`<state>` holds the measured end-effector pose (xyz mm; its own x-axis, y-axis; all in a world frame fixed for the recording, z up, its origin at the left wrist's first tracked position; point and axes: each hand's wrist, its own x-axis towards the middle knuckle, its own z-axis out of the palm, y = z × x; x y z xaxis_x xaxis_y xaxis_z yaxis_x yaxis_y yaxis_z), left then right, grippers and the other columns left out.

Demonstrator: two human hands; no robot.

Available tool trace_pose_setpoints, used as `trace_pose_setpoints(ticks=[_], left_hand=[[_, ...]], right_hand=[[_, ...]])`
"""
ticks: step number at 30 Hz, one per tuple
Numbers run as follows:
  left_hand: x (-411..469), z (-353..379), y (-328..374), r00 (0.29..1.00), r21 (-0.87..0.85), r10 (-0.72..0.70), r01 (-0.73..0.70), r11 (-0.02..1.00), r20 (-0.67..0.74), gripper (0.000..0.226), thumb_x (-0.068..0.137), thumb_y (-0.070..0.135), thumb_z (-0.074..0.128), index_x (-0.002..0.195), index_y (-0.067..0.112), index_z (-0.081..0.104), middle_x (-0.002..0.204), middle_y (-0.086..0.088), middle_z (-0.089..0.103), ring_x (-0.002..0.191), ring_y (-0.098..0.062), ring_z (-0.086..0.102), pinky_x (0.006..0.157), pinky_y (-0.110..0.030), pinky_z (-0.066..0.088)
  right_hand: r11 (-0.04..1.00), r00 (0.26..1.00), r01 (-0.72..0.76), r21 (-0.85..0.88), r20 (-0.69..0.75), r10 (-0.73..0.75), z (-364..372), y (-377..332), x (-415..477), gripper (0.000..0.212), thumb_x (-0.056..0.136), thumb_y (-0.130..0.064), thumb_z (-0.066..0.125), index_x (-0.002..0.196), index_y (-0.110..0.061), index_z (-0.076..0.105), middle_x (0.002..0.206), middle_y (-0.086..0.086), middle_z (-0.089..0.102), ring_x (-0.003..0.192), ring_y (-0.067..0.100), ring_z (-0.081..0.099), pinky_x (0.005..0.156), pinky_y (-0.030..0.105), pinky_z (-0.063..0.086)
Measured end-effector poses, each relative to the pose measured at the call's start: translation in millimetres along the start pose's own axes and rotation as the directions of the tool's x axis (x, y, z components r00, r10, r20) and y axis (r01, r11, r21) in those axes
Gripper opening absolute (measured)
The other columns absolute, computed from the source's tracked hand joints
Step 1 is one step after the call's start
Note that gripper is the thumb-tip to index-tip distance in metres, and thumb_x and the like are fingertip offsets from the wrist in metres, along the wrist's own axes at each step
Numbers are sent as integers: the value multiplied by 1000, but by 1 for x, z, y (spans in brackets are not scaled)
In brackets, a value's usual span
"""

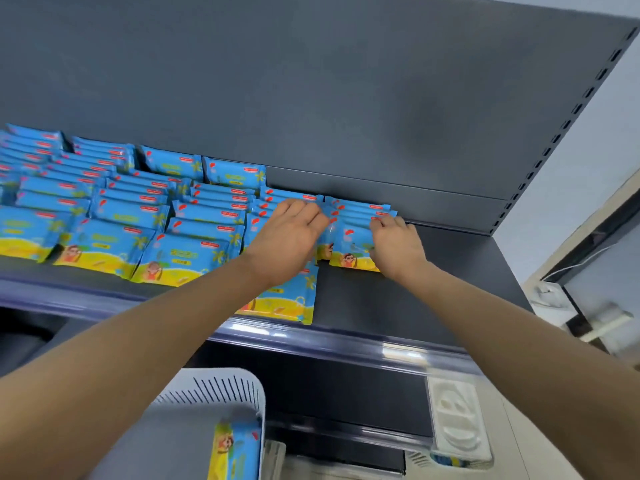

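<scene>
Clearly, both hands were busy at the last row of packets (pixel 349 237), which stood at the right end of the dark shelf (pixel 450 271), near the back and leaning one packet behind the other. The left hand (pixel 287 237) lay against the left side of this row, and its fingers (pixel 304 211) were curled over the top edges of the packets, so it held them from that side. The right hand (pixel 394 244) was at the right side of the same row; its fingers (pixel 382 223) were bent and pinched the top corner of the packets, and the thumb lay across the front packet. The two hands were a little apart, with the row between them. To the left, the other rows of packets (pixel 131 216), blue with a yellow lower part, filled the shelf close together. A single packet (pixel 294 303) lay flat at the front of the shelf, partly under the left forearm. Behind everything rose the grey back panel (pixel 311 81). Below the shelf, near the person, stood a white basket (pixel 214 389) with slots in its wall, and one more packet (pixel 235 448) of the same kind was inside it.
</scene>
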<state>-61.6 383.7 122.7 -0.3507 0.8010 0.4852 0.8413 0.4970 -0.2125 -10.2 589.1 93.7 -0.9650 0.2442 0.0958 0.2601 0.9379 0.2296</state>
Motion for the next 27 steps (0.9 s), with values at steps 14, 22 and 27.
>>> trace_pose_setpoints(ticks=[14,22,27], left_hand=[[-132,-43,-37,987,-65,136,-142,988,-86,28,73,13,55,97,3,64,92,-12,62,85,-33,59,87,-35,31],[-253,-48,-72,960,-198,280,-275,941,-6,37,67,12,79,99,7,63,98,-11,64,94,-30,57,91,-36,29],[-304,-33,-76,931,-218,351,-324,921,99,36,65,14,80,98,9,66,96,-9,65,87,-29,64,92,-36,30]], right_hand=[[1000,820,-3,0,-572,2,-41,-120,-89,28,68,-13,65,94,-5,62,96,12,64,86,33,61,80,38,40],[991,874,-19,135,-479,82,-33,-249,-174,26,68,-13,66,93,-4,63,90,13,64,81,33,63,71,37,50],[976,962,-163,147,-197,190,-4,-296,-214,37,62,-6,78,95,-5,62,92,14,63,84,35,61,72,39,50]])
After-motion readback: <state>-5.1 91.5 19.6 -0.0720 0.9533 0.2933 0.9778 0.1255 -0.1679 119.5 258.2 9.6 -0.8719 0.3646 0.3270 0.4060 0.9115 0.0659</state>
